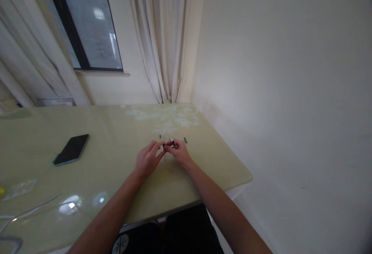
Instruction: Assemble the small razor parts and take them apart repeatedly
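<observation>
My left hand (147,158) and my right hand (180,154) meet over the table, fingertips almost touching. A small dark-and-silver piece (174,144) sits in the closed fingers of my right hand; its kind is too small to tell. The fingers of my left hand are pinched together at a tiny dark part, too small to name. Just beyond them a thin white stick with a dark tip (161,137) points away from me, partly hidden by the left fingers; whether it is held or lying there I cannot tell. A small dark green strip (185,140) lies right of my right hand.
A black tablet-like slab (72,149) lies on the pale glossy table (110,130) to the left. Clear plastic wrapping (21,188) and a pale cable (31,209) are at the near left. A wall (276,91) borders the right side; curtains (162,33) hang behind.
</observation>
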`<state>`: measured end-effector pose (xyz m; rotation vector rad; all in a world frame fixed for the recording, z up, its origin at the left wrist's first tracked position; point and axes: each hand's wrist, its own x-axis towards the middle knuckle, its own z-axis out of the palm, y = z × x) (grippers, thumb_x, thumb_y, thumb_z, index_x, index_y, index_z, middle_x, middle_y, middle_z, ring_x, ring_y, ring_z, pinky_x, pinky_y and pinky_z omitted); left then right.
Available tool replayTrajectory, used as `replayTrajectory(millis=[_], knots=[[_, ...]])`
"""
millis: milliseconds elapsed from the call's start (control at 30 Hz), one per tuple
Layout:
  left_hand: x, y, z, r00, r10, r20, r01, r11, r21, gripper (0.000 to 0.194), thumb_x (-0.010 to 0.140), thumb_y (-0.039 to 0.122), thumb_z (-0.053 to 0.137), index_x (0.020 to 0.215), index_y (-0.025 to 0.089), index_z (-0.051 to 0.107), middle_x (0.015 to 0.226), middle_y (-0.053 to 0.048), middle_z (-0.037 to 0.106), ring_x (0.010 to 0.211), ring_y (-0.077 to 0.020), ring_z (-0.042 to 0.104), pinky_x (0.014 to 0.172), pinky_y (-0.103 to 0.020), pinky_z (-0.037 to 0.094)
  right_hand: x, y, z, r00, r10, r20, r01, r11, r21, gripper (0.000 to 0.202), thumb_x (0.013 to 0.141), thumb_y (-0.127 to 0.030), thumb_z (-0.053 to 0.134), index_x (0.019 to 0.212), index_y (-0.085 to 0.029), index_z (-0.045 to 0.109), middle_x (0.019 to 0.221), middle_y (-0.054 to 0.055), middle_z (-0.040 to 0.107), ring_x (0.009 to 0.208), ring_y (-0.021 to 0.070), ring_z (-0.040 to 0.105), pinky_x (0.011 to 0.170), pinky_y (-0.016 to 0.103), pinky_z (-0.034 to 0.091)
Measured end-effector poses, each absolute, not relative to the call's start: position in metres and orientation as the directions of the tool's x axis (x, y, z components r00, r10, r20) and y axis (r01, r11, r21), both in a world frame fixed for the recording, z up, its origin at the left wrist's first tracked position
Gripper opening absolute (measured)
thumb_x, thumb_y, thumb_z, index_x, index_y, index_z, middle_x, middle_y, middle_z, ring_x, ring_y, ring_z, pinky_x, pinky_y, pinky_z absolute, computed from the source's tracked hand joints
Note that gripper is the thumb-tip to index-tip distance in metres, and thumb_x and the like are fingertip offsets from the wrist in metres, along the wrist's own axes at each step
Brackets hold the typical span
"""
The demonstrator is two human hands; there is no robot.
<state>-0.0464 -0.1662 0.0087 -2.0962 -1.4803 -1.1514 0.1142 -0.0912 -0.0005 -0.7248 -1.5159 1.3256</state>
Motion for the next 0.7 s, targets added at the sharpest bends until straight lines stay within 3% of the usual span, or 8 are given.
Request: replayTrajectory(millis=[133, 267, 333, 433, 533, 700], knots=[[-0.046, -0.166, 0.008, 0.125, 0.642, 0.757, 0.869, -0.439, 0.229, 0.024, 0.098, 0.037, 0.061, 0.114, 0.021, 0.068, 0.091, -0.006, 0.067, 0.079, -0.0176, 0.067, 0.069, -0.026, 0.05, 0.115, -0.09, -0.001, -0.384, 0.89, 0.246, -0.138, 0.208, -0.968, 0.027, 0.068, -0.039, 0.083, 0.08, -0.016, 0.074, 0.067, -0.001, 0.063, 0.058, 0.0109, 0.048, 0.057, 0.024, 0.036], [-0.046, -0.162, 0.013, -0.039, 0.723, 0.69, 0.728, -0.453, 0.515, 0.039, 0.088, 0.047, 0.071, 0.119, 0.022, 0.067, 0.09, -0.002, 0.062, 0.061, -0.0115, 0.053, 0.059, -0.024, 0.045, 0.116, -0.091, 0.002, -0.38, 0.89, 0.252, -0.131, 0.218, -0.967, 0.029, 0.071, -0.041, 0.082, 0.082, -0.016, 0.072, 0.067, -0.001, 0.061, 0.056, 0.0102, 0.045, 0.054, 0.023, 0.034], [-0.047, -0.16, 0.018, -0.118, 0.814, 0.568, 0.568, -0.414, 0.711, 0.052, 0.08, 0.053, 0.076, 0.12, 0.02, 0.067, 0.09, -0.001, 0.06, 0.055, -0.0091, 0.045, 0.053, -0.023, 0.041, 0.118, -0.092, 0.003, -0.368, 0.883, 0.292, -0.105, 0.272, -0.957, 0.03, 0.075, -0.044, 0.08, 0.085, -0.016, 0.072, 0.067, -0.002, 0.059, 0.056, 0.0101, 0.043, 0.054, 0.023, 0.033], [-0.05, -0.16, 0.024, -0.072, 0.963, 0.258, 0.315, -0.224, 0.922, 0.056, 0.081, 0.062, 0.071, 0.116, 0.018, 0.071, 0.087, -0.002, 0.061, 0.058, -0.0096, 0.045, 0.052, -0.022, 0.037, 0.122, -0.093, 0.006, -0.4, 0.828, 0.394, -0.043, 0.412, -0.91, 0.033, 0.081, -0.05, 0.077, 0.087, -0.017, 0.071, 0.067, -0.003, 0.054, 0.058, 0.0107, 0.041, 0.055, 0.024, 0.033], [-0.053, -0.166, 0.027, 0.052, 0.999, 0.012, 0.21, -0.023, 0.977, 0.059, 0.083, 0.066, 0.066, 0.113, 0.016, 0.073, 0.071, 0.002, 0.053, 0.057, -0.0098, 0.04, 0.051, -0.022, 0.029, 0.125, -0.095, 0.009, -0.457, 0.717, 0.527, -0.005, 0.59, -0.807, 0.037, 0.086, -0.054, 0.074, 0.083, -0.017, 0.07, 0.073, -0.001, 0.054, 0.066, 0.0126, 0.047, 0.062, 0.025, 0.037], [-0.056, -0.172, 0.032, 0.135, 0.984, -0.113, 0.143, 0.093, 0.985, 0.061, 0.077, 0.069, 0.071, 0.103, 0.014, 0.072, 0.067, 0.005, 0.042, 0.054, -0.0078, 0.029, 0.049, -0.022, 0.018, 0.129, -0.098, 0.015, -0.486, 0.636, 0.6, 0.03, 0.698, -0.716, 0.038, 0.093, -0.052, 0.067, 0.08, -0.017, 0.069, 0.078, 0.002, 0.055, 0.075, 0.0153, 0.053, 0.07, 0.027, 0.041]])
